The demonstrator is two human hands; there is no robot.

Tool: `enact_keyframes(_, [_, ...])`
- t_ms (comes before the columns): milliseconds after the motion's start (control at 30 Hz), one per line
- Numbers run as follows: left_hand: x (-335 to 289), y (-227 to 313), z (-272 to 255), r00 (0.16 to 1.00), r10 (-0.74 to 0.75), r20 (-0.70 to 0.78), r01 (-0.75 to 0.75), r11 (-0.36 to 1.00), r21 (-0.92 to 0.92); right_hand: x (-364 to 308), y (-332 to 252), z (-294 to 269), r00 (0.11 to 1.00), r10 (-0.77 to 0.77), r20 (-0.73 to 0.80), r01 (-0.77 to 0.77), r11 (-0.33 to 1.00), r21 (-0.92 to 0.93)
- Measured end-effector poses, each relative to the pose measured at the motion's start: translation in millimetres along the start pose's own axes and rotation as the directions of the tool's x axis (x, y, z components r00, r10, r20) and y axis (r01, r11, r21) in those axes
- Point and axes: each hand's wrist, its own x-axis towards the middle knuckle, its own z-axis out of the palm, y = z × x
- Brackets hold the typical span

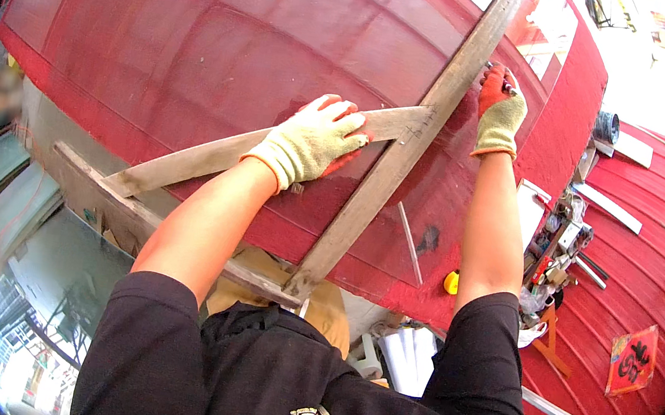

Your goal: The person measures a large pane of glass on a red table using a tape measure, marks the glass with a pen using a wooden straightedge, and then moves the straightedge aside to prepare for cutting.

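Observation:
A large wooden square (382,182), made of a long straight bar and a slanting brace, lies across a glossy, reflecting sheet (290,17) on a red tabletop. My left hand (314,140), in a cream glove with red-orange fingers, grips the slanting brace from above. My right hand (500,110), gloved alike, is closed around a small, dark, pen-like tool (509,88) at the right side of the long bar, toward its far end. The tool's tip is too small to make out.
A thin pale strip (410,243) lies right of the bar, with a yellow tape measure (451,283) at the table's near edge. Tools and scraps (558,246) crowd beside the red ribbed wall (634,281). White rolls (406,360) stand below; glass panes (63,273) are at lower left.

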Motion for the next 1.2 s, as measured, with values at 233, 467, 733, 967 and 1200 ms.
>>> enact_keyframes(233, [-3.9,-2.0,1.9,1.0,-0.017,-0.024,0.017,1.0,-0.02,11.3,1.7,4.8,0.987,0.148,0.067,-0.156,0.98,0.127])
enact_keyframes(467, [-2.6,-2.5,1.4,1.0,-0.009,-0.022,0.009,1.0,-0.023,9.1,2.0,2.0,0.99,0.133,0.057,-0.139,0.982,0.127])
enact_keyframes(733, [-1.5,-2.5,0.3,1.0,-0.006,-0.016,0.006,1.0,-0.024,2.4,-5.3,5.8,0.996,0.081,-0.041,-0.075,0.989,0.13])
enact_keyframes(967, [-2.3,-3.3,1.2,1.0,-0.005,-0.007,0.004,1.0,-0.019,8.1,-3.8,1.0,0.998,0.057,0.0,-0.057,0.998,0.03])
enact_keyframes(1200, [-1.2,-0.8,-2.9,1.0,-0.006,0.003,0.006,1.0,-0.004,6.1,-9.0,4.6,0.998,0.059,0.01,-0.059,0.998,-0.014])
